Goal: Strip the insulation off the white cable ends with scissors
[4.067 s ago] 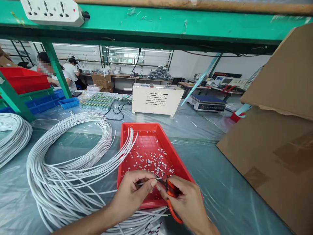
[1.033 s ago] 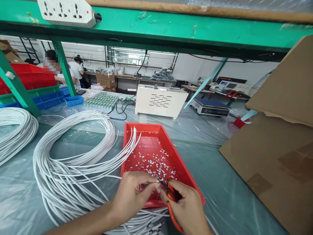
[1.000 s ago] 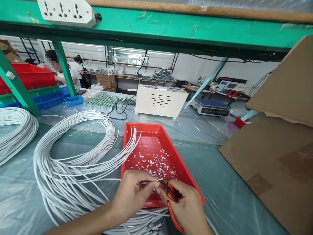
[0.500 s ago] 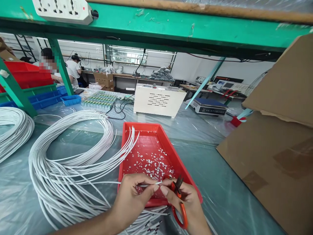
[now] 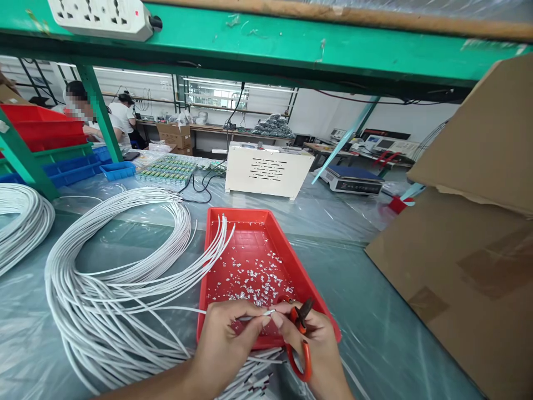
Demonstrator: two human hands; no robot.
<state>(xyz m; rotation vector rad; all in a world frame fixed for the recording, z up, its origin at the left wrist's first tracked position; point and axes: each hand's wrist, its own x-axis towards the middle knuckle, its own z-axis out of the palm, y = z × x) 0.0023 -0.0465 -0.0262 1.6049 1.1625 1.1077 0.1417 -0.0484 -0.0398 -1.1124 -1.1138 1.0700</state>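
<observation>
Over the near end of a red tray (image 5: 302, 266), my left hand (image 5: 227, 341) pinches a thin white cable (image 5: 183, 308) close to its end. Thumb and forefinger of my right hand (image 5: 318, 347) close on the tip of that same cable. Hooked in the right hand's other fingers are orange-handled scissors (image 5: 307, 361), their dark blades pointing up and away from the cable. Small silvery scraps (image 5: 258, 280) are scattered across the tray floor. Several cables from a large white coil (image 5: 119, 266) reach over the tray's left side. Cut cable ends (image 5: 254, 380) lie below my hands.
Another cable coil (image 5: 25, 222) lies at far left. Behind the tray stand a cream metal box (image 5: 268, 169), a scale (image 5: 352, 180) and green circuit boards (image 5: 166, 168). A cardboard box (image 5: 470, 266) stands at right. A green shelf beam (image 5: 266, 41) crosses above. Two people work farther back.
The view has shifted slightly. The scissors have turned a little in my right hand, their handle loop swinging left. Both hands stay at the cable end.
</observation>
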